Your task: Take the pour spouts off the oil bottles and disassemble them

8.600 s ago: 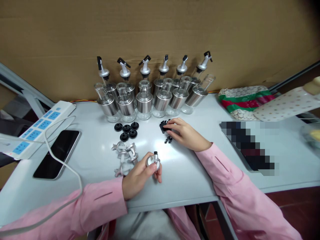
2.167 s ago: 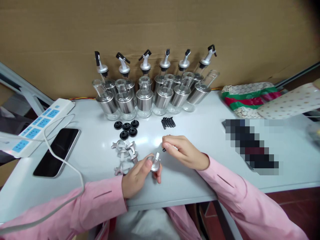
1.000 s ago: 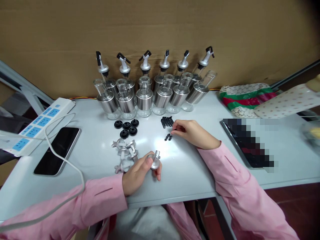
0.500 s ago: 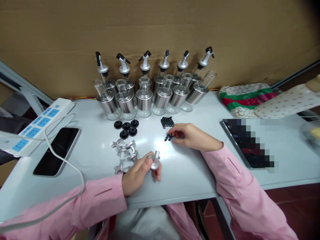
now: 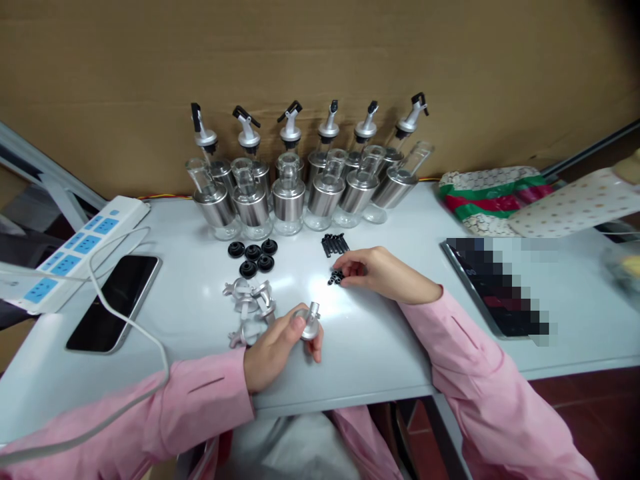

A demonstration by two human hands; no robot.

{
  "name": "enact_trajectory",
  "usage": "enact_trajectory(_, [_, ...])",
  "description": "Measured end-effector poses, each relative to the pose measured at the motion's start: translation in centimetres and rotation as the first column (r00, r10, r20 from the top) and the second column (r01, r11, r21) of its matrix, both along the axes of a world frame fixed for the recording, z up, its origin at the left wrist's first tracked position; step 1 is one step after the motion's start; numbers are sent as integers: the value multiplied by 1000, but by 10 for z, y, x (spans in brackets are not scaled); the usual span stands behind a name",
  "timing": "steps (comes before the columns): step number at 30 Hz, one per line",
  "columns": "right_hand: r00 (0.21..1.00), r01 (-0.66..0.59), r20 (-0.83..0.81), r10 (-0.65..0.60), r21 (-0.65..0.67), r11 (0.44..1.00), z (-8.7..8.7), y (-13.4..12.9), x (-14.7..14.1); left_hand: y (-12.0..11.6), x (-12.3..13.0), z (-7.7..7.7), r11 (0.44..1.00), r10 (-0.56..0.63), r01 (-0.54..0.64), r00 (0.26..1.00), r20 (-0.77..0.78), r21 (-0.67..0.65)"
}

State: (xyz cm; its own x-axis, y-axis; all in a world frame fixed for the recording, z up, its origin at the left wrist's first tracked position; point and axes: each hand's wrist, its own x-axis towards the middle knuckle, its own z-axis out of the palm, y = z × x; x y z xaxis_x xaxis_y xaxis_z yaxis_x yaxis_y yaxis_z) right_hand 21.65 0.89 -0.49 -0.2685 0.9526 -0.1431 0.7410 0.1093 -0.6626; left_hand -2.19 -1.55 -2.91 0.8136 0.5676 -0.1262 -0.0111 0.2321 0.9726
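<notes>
My left hand [image 5: 283, 343] is closed around a silver pourer top [image 5: 311, 327], its short spout pointing up. Loose silver pourer tops [image 5: 247, 303] lie beside that hand. My right hand [image 5: 375, 273] has its fingers bent, with thumb and index fingertip apart at the edge of a small pile of black rings [image 5: 335, 277]; its other fingers are partly hidden. Just behind these are several short black levers [image 5: 335, 245] in a row. Several round black stoppers [image 5: 253, 253] sit farther left.
Glass bottles with steel sleeves [image 5: 289, 200] stand in two rows at the back; the rear ones carry pourers. A power strip [image 5: 75, 250], a phone [image 5: 115, 303] and a white cable [image 5: 135, 323] lie left. At right are another dark device [image 5: 475, 287] and a patterned bag [image 5: 490, 193].
My right hand has shifted slightly left, and the black rings beneath its fingertips have moved a little. My left hand stays still with the pourer top.
</notes>
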Motion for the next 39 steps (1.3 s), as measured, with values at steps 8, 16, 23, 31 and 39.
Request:
enact_trajectory(8, [999, -9, 38, 7, 47, 999, -2, 0, -4, -1, -1, -1, 1000, 1, -1, 1000, -1, -1])
enact_trajectory(16, [994, -98, 66, 88, 161, 982, -6, -2, -2, 0, 0, -1, 1000, 5, -5, 1000, -1, 13])
enact_trajectory(23, [988, -134, 100, 114, 213, 968, -12, -2, -11, -1, 0, -1, 1000, 7, -7, 1000, -5, 6])
enact_trajectory(31, [986, -154, 97, 133, 266, 951, -17, -3, -16, -1, 0, -2, 1000, 8, -8, 1000, -2, 3])
enact_trajectory(39, [988, -151, 58, 141, 243, 958, -17, -3, -12, -1, -1, -1, 1000, 6, -6, 1000, -6, 0])
